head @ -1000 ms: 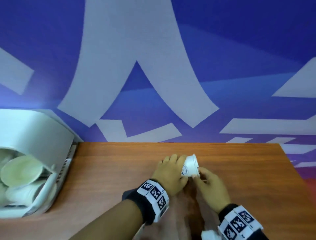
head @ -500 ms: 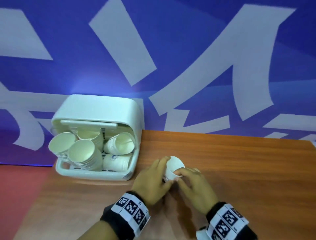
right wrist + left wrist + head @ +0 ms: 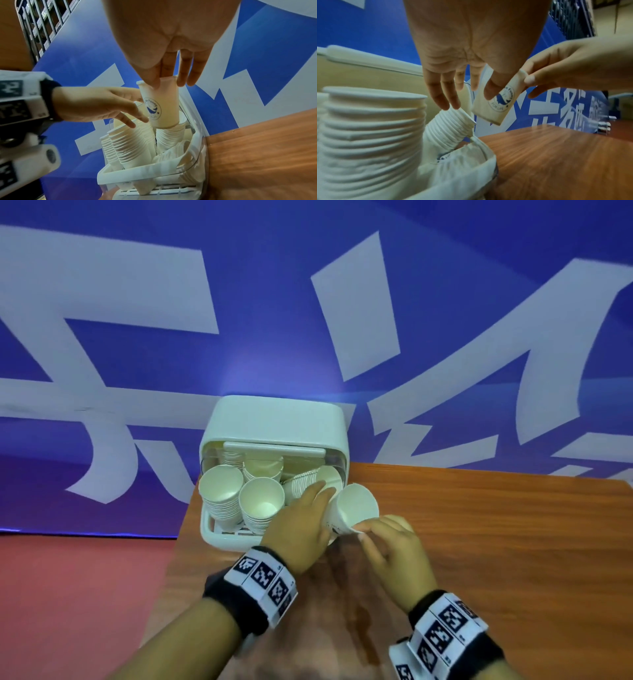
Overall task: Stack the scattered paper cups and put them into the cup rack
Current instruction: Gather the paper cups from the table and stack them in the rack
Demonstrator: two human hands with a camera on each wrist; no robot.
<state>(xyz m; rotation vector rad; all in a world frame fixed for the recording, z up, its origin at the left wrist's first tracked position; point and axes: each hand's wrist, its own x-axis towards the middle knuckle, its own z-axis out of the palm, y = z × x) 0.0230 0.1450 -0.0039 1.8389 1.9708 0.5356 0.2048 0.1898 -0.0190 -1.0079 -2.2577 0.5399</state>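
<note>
A white paper cup point(image 3: 354, 506) with a blue round logo point(image 3: 502, 100) hangs tilted over the right front corner of the white cup rack point(image 3: 274, 419). My right hand point(image 3: 363, 530) pinches its rim between thumb and fingers point(image 3: 169, 82). My left hand point(image 3: 308, 508) is spread beside it, fingers straight and reaching to the leaning stack of cups point(image 3: 450, 128), its thumb against the cup's side point(image 3: 489, 92). Several stacks of nested cups point(image 3: 262, 505) fill the rack, some upright point(image 3: 373, 128), some tilted point(image 3: 130, 142).
The rack stands at the left rear corner of a wooden table point(image 3: 496, 542), close to the table's left edge. A blue wall with white shapes point(image 3: 239, 337) rises right behind it. Red floor point(image 3: 68, 594) lies to the left.
Both hands have carried the cup left and up from the table to the rack's right front corner. The left hand's fingers have opened out toward the leaning stack.
</note>
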